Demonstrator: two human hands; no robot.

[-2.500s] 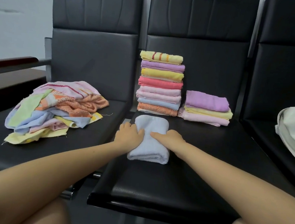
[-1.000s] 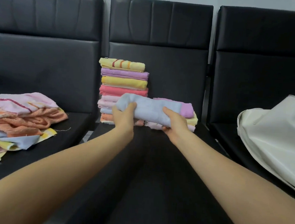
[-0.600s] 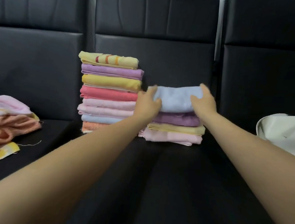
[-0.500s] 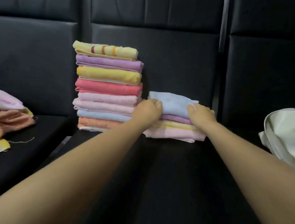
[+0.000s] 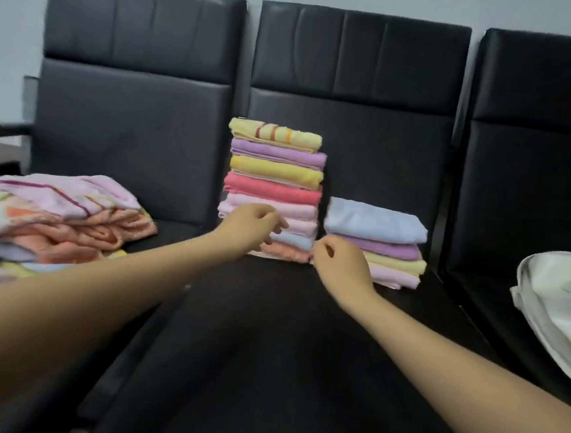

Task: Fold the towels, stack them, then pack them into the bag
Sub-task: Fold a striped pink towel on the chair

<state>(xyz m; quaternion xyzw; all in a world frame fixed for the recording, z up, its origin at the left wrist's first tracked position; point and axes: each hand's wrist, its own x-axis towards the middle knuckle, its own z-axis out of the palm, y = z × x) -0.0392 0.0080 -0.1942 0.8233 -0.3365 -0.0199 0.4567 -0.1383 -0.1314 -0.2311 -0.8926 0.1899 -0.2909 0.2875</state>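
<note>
A folded light blue towel is sitting on top of the short stack, with a purple, a yellow and a pink towel under it. The short stack is sitting on the middle black seat, just beside the tall stack of folded towels, which is leaning close to the seat back. The left hand is hanging in front of the tall stack, low down, with its fingers loosely bent and nothing in them. The right hand is hanging in front of the short stack, near its left corner, with fingers loosely curled and holding nothing too. A messy pile of towels that are not folded is lying on the left seat. The white bag is lying on the right seat, well apart from the stacks.
</note>
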